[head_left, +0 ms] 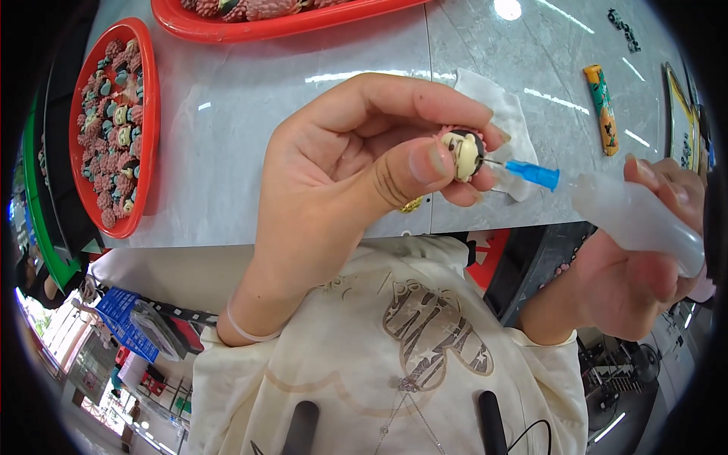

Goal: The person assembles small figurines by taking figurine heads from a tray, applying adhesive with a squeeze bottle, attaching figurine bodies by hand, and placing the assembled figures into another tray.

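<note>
My left hand [326, 163] is raised over the table's front edge. Between its thumb and fingers it pinches a small doll-head figurine [464, 155] with a cream face, black trim and pink textured hair. My right hand [644, 265] grips a translucent white squeeze bottle [637, 224], tilted toward the figurine. A blue dispensing needle tip [533, 174] points from the bottle to the figurine. Its thin metal end meets the dark edge beside the face; whether it goes in, I cannot tell.
A white tissue [497, 102] lies on the grey table [227, 136] behind my left hand. An orange and green tube [603, 110] lies at the right. Red trays [154, 129] at the left and back hold many small pink-haired figurine pieces. Small black pieces [623, 30] lie far right.
</note>
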{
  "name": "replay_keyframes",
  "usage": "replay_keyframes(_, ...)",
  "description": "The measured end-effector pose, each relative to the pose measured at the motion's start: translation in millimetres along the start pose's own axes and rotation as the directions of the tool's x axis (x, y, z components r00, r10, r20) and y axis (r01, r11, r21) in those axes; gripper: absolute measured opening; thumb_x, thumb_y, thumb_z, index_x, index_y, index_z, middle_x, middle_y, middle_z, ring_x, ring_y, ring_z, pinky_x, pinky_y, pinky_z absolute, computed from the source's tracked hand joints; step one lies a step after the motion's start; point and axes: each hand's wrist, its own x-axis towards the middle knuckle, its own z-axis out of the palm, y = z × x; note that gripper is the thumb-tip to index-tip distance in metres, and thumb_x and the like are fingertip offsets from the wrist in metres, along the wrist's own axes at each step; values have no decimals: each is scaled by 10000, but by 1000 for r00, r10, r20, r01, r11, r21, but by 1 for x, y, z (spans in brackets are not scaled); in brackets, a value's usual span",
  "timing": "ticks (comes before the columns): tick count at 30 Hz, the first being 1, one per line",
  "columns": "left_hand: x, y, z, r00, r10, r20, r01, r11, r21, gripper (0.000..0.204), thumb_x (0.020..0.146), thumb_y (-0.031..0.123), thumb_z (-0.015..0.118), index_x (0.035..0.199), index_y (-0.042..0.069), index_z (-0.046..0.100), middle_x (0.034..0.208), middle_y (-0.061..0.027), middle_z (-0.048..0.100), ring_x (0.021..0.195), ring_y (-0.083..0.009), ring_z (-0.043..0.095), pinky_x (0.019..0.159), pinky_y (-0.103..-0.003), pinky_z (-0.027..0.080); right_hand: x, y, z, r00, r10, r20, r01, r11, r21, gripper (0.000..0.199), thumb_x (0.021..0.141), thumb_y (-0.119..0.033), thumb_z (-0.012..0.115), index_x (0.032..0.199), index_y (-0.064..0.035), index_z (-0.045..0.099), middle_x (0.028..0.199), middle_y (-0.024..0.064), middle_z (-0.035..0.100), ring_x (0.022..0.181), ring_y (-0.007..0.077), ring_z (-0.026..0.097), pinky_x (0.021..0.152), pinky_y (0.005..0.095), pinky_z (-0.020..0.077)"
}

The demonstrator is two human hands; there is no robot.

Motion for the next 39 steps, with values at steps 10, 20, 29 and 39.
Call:
replay_keyframes(10, 2, 2, 0, 999, -19, -28, 18, 1000, -23, 391, 745, 280, 554, 938, -43, 446, 868, -179, 519, 655, -160, 550, 521, -202, 447, 15, -5, 0, 991, -88, 99, 104, 980, -170, 386, 734, -212, 500, 998, 65, 454, 945, 214, 471, 809, 245, 502, 668, 276, 407)
replay_keyframes(20, 2, 4, 7, 998, -61, 1, 61, 989, -131, 261, 750, 116, 558, 909, -68, 463, 872, -179, 540, 729, -188, 566, 631, -246, 468, 43, 36, 14, 992, 11, -125, -31, 986, -161, 325, 661, 64, 546, 940, 3, 390, 889, 159, 510, 836, 221, 510, 718, 252, 396)
replay_keyframes(29, 2, 6, 7, 997, -77, -30, 72, 990, -123, 257, 736, 128, 576, 886, -58, 481, 865, -183, 538, 730, -193, 565, 594, -245, 472, 72, 49, -32, 998, 49, -36, -60, 841, -537, 190, 644, 66, 527, 828, 20, 519, 831, 78, 538, 750, 128, 513, 681, 229, 410)
replay_keyframes(39, 5, 8, 7, 996, -84, 30, 87, 990, -111, 216, 752, 78, 544, 904, -59, 473, 889, -168, 533, 765, -185, 554, 632, -254, 477, 102, 97, -78, 999, -52, -4, 27, 575, -818, 154, 679, 0, 534, 830, -26, 556, 788, 49, 551, 652, 138, 491, 603, 209, 387)
